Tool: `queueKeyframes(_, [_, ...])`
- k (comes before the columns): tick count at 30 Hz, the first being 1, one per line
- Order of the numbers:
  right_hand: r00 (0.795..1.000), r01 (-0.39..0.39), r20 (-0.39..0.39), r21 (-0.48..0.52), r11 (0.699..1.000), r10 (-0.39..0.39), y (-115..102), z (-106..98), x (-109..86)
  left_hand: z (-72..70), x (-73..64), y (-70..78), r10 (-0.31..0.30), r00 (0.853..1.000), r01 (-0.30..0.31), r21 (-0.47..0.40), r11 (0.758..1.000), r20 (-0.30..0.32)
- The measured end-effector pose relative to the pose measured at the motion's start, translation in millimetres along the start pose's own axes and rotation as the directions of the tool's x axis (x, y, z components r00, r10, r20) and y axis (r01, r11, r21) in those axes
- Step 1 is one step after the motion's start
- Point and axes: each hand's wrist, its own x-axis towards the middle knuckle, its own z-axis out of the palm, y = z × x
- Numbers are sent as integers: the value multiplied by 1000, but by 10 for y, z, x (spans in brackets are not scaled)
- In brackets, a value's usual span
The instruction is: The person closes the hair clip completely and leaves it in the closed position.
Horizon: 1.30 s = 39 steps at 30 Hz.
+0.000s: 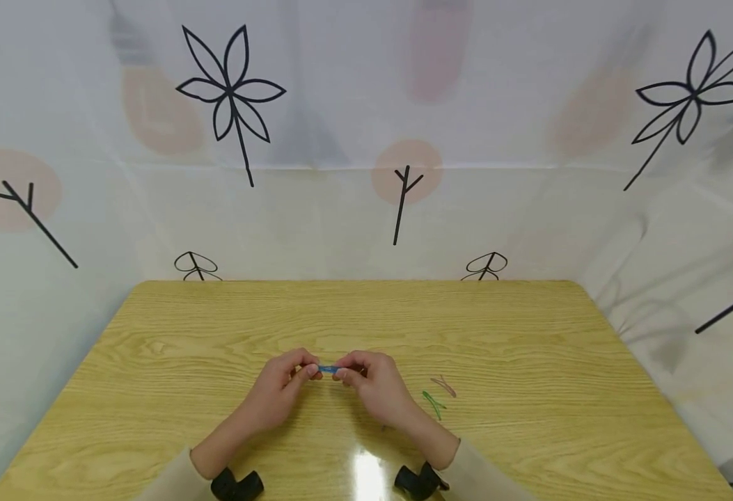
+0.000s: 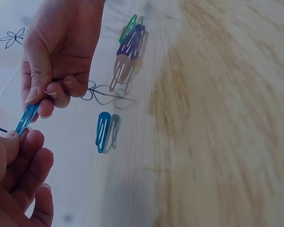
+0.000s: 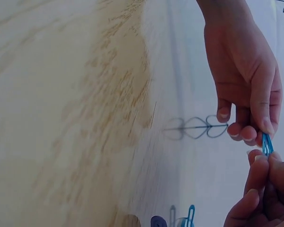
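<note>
A blue snap hair clip (image 1: 328, 369) (image 2: 27, 118) (image 3: 267, 144) spans the space between my two hands, held above the table. My left hand (image 1: 276, 390) (image 2: 20, 182) pinches one end between thumb and fingers. The other end is pinched by my right hand (image 1: 380, 387) (image 3: 260, 194). Parts of the clip's ends are hidden under the fingertips. In the left wrist view a second blue hair clip (image 2: 103, 132) lies on the table beyond the hands.
To the right of my right hand lie a green hair clip (image 1: 433, 403) and a pinkish-brown hair clip (image 1: 444, 386). A purple hair clip (image 2: 131, 42) shows between them in the left wrist view. The wooden table (image 1: 516, 327) meets a patterned white cloth (image 1: 341, 223) behind.
</note>
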Motion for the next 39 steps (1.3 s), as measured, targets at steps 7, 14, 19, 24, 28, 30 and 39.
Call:
queueKeyframes(7, [1000, 3, -4, -4, 1000, -3, 6, 2, -2, 2, 0, 0, -24, 1000, 24, -20, 1000, 2])
queueKeyframes(14, [999, -2, -33, -28, 1000, 1, 52, 31, 13, -22, 8, -5, -57, 998, 57, 10, 998, -24])
queueKeyframes(19, [999, 14, -36, -41, 999, -16, 60, 65, 42, -34, 12, -21, -57, 997, 59, 34, 998, -54])
queueKeyframes(24, [999, 27, -30, -50, 998, -28, 60, 116, 91, -65, 31, -76, 23, 995, -16, 74, 997, -94])
queueKeyframes(28, [999, 11, -39, -52, 999, -13, 46, 167, 145, -122, 49, -116, 41, 993, -31, 90, 995, -107])
queueKeyframes(30, [999, 4, -48, -58, 998, -7, 34, 193, 176, -157, 53, -133, 23, 994, -14, 92, 996, -102])
queueKeyframes(39, [997, -4, -73, -112, 994, -4, 22, 337, 309, -316, 29, -243, -10, 997, 22, 143, 990, -83])
